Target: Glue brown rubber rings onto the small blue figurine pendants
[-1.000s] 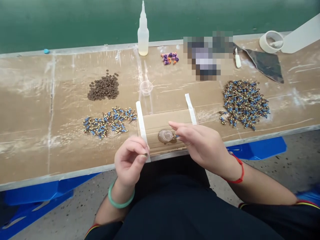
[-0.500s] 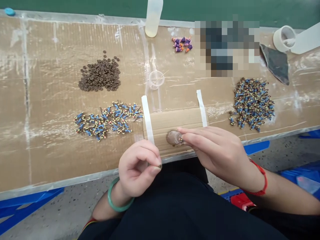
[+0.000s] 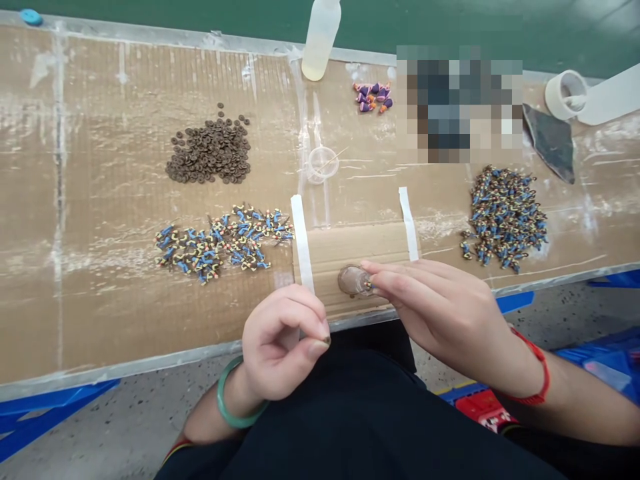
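My left hand (image 3: 285, 340) is closed in a pinch above the table's front edge. A tiny brown piece (image 3: 327, 340) pokes out between its thumb and index finger; most of it is covered, though its colour resembles the brown discs (image 3: 213, 153). My right hand (image 3: 435, 300) has its fingers pressed together on a small painted figurine (image 3: 369, 285), mostly hidden by the fingertips. That figurine is at the right side of a shiny brownish round patch (image 3: 353, 281) on a cardboard piece (image 3: 357, 243). Similar blue-and-yellow figurines lie in a left group (image 3: 215, 243) and a right pile (image 3: 507, 217).
White tape strips (image 3: 302, 243) flank the cardboard piece. Behind it are a clear round lid (image 3: 323, 165) with a thin stick, a squeeze bottle (image 3: 321, 40) and several purple figurines (image 3: 373, 97). A tape roll (image 3: 554, 95) and dark cloth (image 3: 550, 141) lie at the far right.
The whole view has shifted slightly, so the table things appear a little further right and lower. Both hands keep the same grips and nearly the same places.
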Motion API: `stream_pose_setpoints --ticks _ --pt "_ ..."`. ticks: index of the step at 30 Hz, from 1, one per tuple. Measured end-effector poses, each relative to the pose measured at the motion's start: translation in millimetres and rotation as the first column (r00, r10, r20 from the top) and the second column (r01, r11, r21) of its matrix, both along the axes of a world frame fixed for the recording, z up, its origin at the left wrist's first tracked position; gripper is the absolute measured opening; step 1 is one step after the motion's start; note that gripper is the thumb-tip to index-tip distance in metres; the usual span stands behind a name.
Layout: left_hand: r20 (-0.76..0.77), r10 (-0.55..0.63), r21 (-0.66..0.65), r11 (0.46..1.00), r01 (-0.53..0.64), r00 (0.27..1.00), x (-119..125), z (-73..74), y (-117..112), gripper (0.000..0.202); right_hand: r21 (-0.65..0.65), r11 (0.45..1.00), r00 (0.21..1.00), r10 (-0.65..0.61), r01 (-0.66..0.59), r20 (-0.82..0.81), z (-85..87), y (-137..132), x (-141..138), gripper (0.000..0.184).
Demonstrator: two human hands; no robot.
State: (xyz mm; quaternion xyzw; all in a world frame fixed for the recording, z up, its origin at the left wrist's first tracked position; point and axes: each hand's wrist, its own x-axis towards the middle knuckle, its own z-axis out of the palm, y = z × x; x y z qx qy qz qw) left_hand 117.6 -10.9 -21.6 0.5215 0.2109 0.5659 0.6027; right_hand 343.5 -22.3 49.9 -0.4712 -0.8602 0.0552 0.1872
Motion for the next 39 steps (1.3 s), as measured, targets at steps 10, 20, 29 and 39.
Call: stream_pose_setpoints --ticks 10,20,29,39 --pt "0.0 0.02 -0.011 1.0 -0.02 1.0 0.6 -0.1 -1.2 0.01 0.014 1.0 1.0 0.013 -0.013 -0.012 -1.0 0.2 0.7 0.034" --pt "0.032 0.009 -0.012 1.0 -0.008 0.999 0.1 -4.3 -2.6 0.007 -0.025 1.0 1.0 0.002 -0.001 0.013 1.0 -0.9 2.7 0.025" --pt "0.034 0.003 -0.008 1.0 -0.002 0.999 -0.1 -1.7 -1.9 0.006 -0.026 1.0 1.0 0.004 -0.003 0.029 1.2 0.0 2.3 0.023" --pt "0.01 -0.004 0.013 1.0 0.004 1.0 -0.3 -0.3 0.6 0.01 -0.019 1.0 0.999 0.01 -0.009 0.048 2.9 1.1 1.2 0.022"
